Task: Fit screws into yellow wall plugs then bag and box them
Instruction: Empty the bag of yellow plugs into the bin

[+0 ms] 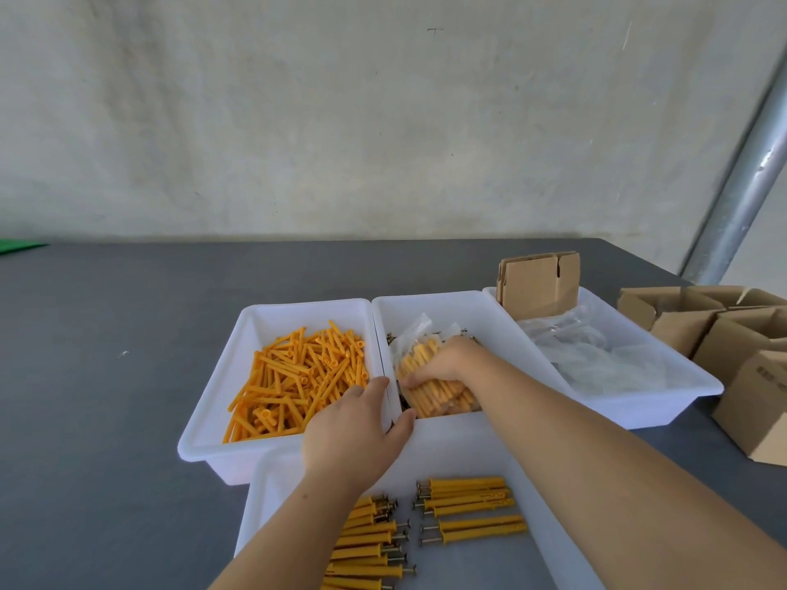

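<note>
In the middle tray [489,308], the right hand [443,361] grips a filled bag [430,389].

Loose plugs [298,376] tray left; bagged plugs [434,393], perhaps screws, right.

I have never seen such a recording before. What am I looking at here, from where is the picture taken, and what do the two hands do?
There is no machine here: a person works with two bare hands. The single picture comes from a camera worn on the head, looking forward and down.

On the grey table stand white trays. The left tray holds loose yellow wall plugs. The middle tray holds clear bags of filled plugs, with what look like dark screws under them. The right tray holds empty clear bags and folded cardboard. The near tray holds plugs with screws fitted. Small cardboard boxes stand at the far right.

The right hand grips a filled bag. The left hand rests on the tray rims, its fingers straight.
</note>
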Motion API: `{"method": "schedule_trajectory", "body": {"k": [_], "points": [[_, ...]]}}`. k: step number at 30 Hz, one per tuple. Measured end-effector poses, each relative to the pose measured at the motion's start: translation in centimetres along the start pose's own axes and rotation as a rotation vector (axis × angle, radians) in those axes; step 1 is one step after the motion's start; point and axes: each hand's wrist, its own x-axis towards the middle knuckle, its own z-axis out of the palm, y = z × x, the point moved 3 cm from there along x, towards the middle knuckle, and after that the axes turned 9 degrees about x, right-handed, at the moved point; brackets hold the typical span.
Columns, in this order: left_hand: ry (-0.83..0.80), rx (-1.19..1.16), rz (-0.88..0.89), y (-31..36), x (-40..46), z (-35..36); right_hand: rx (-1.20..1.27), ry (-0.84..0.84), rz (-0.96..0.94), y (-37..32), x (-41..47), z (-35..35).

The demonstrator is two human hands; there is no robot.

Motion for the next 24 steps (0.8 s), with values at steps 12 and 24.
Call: {"method": "schedule_trajectory", "body": {"k": [12,24], "points": [[0.002,-0.002,0.004,-0.1,0.0,0.0,0.685,-0.028,0.009,1.4,0.1,-2.8],[0.01,-0.009,0.008,0.0,-0.1,0.0,1.803,-0.026,0.008,5.0,1.7,-9.6]]}}
